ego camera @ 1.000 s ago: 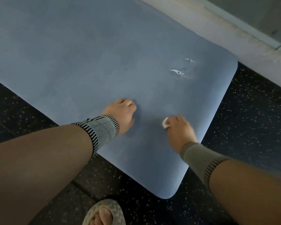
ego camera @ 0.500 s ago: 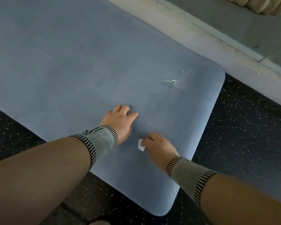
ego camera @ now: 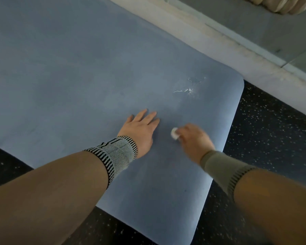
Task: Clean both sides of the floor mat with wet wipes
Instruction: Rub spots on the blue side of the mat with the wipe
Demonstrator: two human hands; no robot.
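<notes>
The blue floor mat (ego camera: 78,76) lies flat on the speckled floor (ego camera: 272,129). The left hand (ego camera: 140,128) presses it, fingers straight and slightly spread. At its 3 o'clock, the right hand (ego camera: 193,137) pinches a balled wet wipe (ego camera: 174,133). The mat looks soft, light and floppy; best lifted by its 5 o'clock corner.

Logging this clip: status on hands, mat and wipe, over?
Left hand flat on the blue floor mat, fingers straight. Right hand pinching a small wadded wet wipe against the mat. White marks ahead, unwiped. Nothing blocking.
</notes>
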